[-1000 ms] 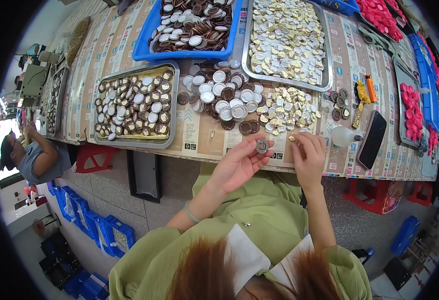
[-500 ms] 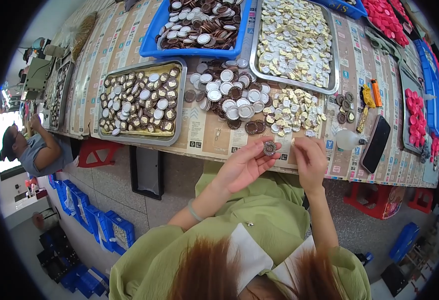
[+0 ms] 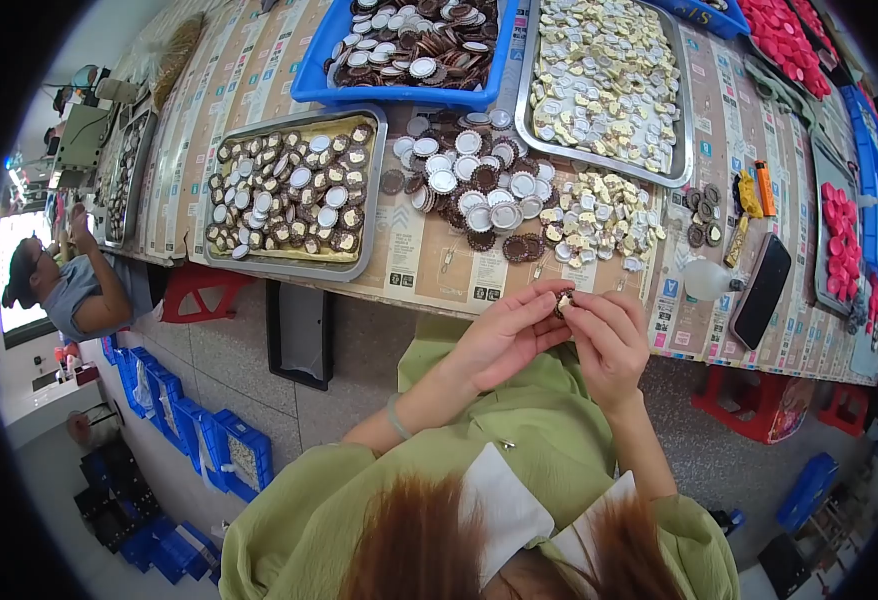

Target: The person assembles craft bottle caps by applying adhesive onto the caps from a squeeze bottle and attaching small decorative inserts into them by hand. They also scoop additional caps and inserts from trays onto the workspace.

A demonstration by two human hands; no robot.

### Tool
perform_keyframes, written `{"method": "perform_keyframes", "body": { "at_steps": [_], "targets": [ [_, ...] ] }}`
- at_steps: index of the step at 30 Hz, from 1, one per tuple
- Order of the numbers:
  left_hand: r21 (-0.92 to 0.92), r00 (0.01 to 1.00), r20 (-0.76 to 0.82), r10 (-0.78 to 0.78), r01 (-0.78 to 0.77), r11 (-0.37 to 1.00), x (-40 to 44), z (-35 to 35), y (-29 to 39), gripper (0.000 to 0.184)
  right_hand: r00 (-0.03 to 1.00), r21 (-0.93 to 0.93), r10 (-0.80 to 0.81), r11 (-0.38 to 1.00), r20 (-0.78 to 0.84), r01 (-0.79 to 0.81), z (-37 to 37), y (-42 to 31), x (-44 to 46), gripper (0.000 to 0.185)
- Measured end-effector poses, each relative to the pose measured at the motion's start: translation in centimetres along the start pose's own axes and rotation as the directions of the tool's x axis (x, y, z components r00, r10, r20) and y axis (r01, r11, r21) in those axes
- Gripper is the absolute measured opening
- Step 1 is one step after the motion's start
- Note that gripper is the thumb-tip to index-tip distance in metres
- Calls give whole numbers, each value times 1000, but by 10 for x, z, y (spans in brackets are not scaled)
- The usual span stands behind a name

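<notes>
At the table's near edge my left hand [image 3: 507, 340] pinches a small round dark brown piece with a scalloped rim [image 3: 563, 303]. My right hand [image 3: 609, 345] meets it from the right, its fingertips closed on a small cream piece against the brown one. Just beyond the hands lie a heap of cream pieces [image 3: 604, 215] and a heap of brown and white scalloped discs [image 3: 474, 180]. To the left, a metal tray [image 3: 374, 190] holds brown discs, many with cream pieces on them.
Farther back are a blue bin [image 3: 389, 96] of discs and a metal tray [image 3: 599, 160] of cream pieces. On the right lie a squeeze bottle [image 3: 704, 280], a phone [image 3: 762, 292] and an orange lighter [image 3: 764, 188]. Another person [image 3: 84, 290] sits far left.
My right hand has moved left to my left hand, bringing the cream piece onto the brown one. The brown piece has tilted in my left fingers. The view has shifted slightly.
</notes>
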State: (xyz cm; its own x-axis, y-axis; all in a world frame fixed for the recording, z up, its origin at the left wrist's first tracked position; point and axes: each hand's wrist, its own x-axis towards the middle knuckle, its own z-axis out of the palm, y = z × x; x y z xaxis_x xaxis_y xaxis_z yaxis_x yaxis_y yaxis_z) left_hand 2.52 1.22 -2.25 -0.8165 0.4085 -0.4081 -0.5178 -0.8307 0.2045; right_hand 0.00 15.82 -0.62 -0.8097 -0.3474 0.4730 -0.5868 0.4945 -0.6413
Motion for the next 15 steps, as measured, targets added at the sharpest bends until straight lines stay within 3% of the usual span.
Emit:
{"method": "perform_keyframes", "body": {
  "at_steps": [9,15],
  "targets": [
    [74,999,-43,-5,8,997,-3,3,2,28,999,34,42,999,26,-43,-6,0,2,21],
    [236,998,-43,52,-40,971,-5,8,1,28,995,93,92,991,42,-96,-7,0,2,19]
  ]
}}
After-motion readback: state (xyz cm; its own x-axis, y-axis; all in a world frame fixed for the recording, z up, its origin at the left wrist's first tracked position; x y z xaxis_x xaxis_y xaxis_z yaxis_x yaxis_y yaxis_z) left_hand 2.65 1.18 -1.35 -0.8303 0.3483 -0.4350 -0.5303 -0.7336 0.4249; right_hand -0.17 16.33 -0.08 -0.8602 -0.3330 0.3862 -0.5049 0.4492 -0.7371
